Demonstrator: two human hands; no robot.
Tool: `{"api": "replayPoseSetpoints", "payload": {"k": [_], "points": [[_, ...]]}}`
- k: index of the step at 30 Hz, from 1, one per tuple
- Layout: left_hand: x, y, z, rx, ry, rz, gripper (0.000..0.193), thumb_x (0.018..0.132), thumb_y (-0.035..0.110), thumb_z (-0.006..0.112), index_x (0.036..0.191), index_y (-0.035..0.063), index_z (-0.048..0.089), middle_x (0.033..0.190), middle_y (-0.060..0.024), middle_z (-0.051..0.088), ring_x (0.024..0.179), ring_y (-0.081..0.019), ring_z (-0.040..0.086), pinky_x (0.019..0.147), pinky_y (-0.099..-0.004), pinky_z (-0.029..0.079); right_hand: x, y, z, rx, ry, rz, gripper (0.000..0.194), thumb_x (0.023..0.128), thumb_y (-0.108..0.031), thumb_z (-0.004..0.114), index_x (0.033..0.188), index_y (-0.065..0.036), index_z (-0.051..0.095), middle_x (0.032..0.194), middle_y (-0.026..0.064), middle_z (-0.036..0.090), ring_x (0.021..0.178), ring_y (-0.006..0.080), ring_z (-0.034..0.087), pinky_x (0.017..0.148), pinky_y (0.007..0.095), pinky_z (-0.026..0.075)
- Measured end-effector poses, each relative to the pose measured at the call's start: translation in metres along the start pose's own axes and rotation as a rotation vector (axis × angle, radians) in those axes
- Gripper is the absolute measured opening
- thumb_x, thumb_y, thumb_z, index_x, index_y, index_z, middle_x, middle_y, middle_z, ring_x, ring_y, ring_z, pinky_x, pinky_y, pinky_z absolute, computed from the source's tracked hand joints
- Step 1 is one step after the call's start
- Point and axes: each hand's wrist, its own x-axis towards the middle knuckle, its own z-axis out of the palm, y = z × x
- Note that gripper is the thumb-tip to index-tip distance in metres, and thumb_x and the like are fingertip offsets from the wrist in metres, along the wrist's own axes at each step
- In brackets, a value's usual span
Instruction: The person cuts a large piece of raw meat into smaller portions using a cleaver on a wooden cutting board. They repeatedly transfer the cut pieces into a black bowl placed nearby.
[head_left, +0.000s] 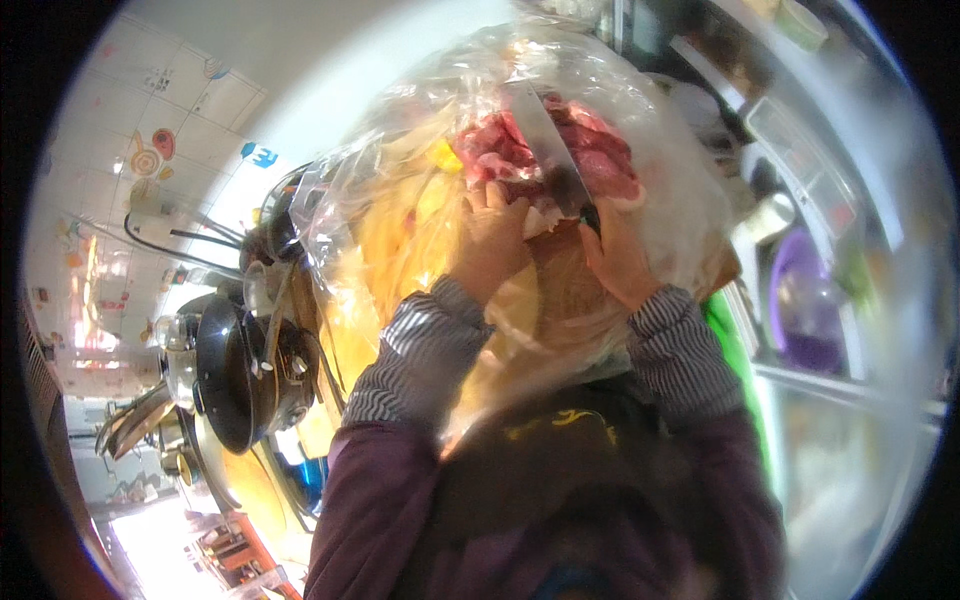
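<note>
Raw red meat (487, 146) lies spread ahead of me on a clear plastic sheet (675, 165). The broad steel blade of a kitchen knife (544, 135) crosses the meat, its tip pointing away from me. My right hand (619, 259) grips the knife's dark handle. On the near left edge of the meat, the fingers of my left hand (495, 240) hold it close beside the blade. A brown wooden board (566, 274) shows under the plastic between my wrists. How deep the blade sits in the meat cannot be made out.
To the left, a black wok (225, 367) and other cookware crowd a counter by a tiled wall (172, 112) with stickers. At right are a purple basin (784, 300), a clear plastic container (799, 165) and a white cup-like vessel (769, 214).
</note>
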Motion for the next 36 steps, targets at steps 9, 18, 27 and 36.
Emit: {"api": "replayPoseSetpoints", "payload": {"k": [9,18,27,36], "points": [[0.009,0.015,0.048,-0.214,0.182,-0.423,0.053,0.063,0.043,0.079,0.1,0.0094,0.062,0.131,-0.0255,0.037,0.115,-0.0459,0.042,0.094,-0.0514,0.039,-0.001,0.009,-0.01,-0.022,-0.04,-0.121,0.029,0.09,-0.01,0.052,0.116,0.0,0.044,0.093,0.0261,0.054,0.086,0.0431,0.055,0.073,0.0451,0.043],[0.016,0.039,0.012,-0.489,0.007,-0.861,0.081,0.056,0.047,0.084,0.123,0.0225,0.045,0.121,-0.0186,0.044,0.11,-0.0376,0.05,0.088,-0.0441,0.044,0.0,0.011,-0.019,0.068,-0.108,-0.155,0.033,0.088,-0.009,0.054,0.117,0.002,0.044,0.096,0.0274,0.055,0.09,0.0443,0.055,0.076,0.0468,0.043],[0.021,0.017,0.021,-0.485,-0.06,-1.07,0.09,0.052,0.052,0.084,0.107,-0.0139,0.056,0.098,-0.0216,0.067,0.09,-0.0297,0.067,0.077,-0.0373,0.052,-0.003,0.014,-0.025,0.091,-0.22,-0.071,0.028,0.088,-0.015,0.053,0.11,-0.001,0.043,0.093,0.0281,0.057,0.089,0.0454,0.055,0.074,0.0509,0.043],[0.025,-0.025,0.058,-0.583,-0.066,-0.883,0.04,0.064,0.026,0.076,0.085,-0.0076,0.067,0.078,-0.0187,0.068,0.072,-0.0264,0.068,0.061,-0.0367,0.052,-0.003,0.02,-0.019,0.062,-0.15,-0.122,0.028,0.087,-0.015,0.053,0.109,0.0,0.044,0.097,0.0273,0.054,0.093,0.045,0.053,0.078,0.0503,0.043]]}}
